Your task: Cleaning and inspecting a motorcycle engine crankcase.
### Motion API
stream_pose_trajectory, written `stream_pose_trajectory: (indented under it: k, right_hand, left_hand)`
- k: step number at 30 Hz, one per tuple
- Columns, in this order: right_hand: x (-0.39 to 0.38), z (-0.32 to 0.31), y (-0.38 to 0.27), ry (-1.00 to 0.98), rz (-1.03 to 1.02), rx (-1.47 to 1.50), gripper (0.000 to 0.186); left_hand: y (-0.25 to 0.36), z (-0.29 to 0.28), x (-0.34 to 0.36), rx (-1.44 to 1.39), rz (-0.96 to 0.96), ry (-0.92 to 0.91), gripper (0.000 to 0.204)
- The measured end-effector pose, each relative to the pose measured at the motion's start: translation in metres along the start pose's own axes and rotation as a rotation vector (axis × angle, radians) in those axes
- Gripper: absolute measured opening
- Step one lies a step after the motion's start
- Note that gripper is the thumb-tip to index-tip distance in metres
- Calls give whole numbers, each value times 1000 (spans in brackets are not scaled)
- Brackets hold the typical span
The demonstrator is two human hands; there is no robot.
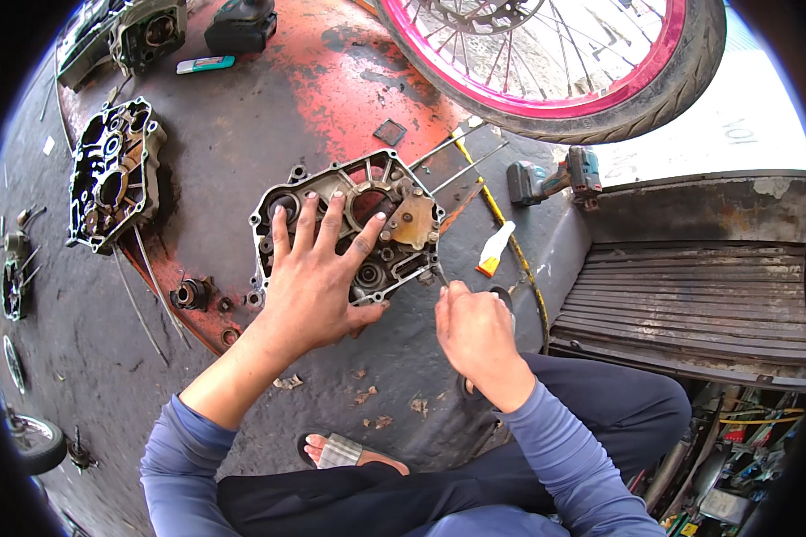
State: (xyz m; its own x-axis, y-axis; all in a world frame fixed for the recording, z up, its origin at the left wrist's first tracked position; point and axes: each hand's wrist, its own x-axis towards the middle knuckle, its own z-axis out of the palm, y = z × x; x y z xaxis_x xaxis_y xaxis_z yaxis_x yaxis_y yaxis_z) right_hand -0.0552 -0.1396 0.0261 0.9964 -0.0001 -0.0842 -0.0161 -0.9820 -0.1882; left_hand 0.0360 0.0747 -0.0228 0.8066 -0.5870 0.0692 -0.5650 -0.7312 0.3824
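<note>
A metal engine crankcase half [400, 174] lies on the scuffed red-and-dark work surface, with long studs sticking out toward the upper right. My left hand [318, 277] rests across its middle and lower left, fingers spread over the casing. At its lower right corner, my right hand [473, 333] is closed around a thin metal tool [441, 277]; the handle is mostly hidden in the fist. A brass-coloured plate [414, 224] sits bolted on the casing's right side. A white tube with a yellow tip [497, 243] lies just right of the casing.
Another crankcase half [116, 174], a cylindrical part [191, 293] and a teal cutter [205, 64] lie to the left and top. A cordless impact driver [581, 174] sits right, below a pink-rimmed wheel [591, 107]. A ribbed metal ledge [672, 309] and a tool pile [734, 447] occupy the right.
</note>
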Motion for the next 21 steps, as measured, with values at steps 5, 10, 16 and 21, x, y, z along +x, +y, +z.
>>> stream_pose_trajectory:
  k: [5,10,16,21]
  right_hand:
    - [-5,-8,-6,32,36,-99,20]
    - [14,-25,18,-119,-161,-334,19]
    - [42,-45,21,-220,-421,-657,10]
    - [58,-67,7,-434,-587,-754,15]
  left_hand:
    - [-1,0,-2,-11,-4,0,103]
    - [-2,2,-3,-24,7,18,103]
    - [-3,1,-4,-40,8,32,102]
    - [-2,1,-4,-41,5,30,102]
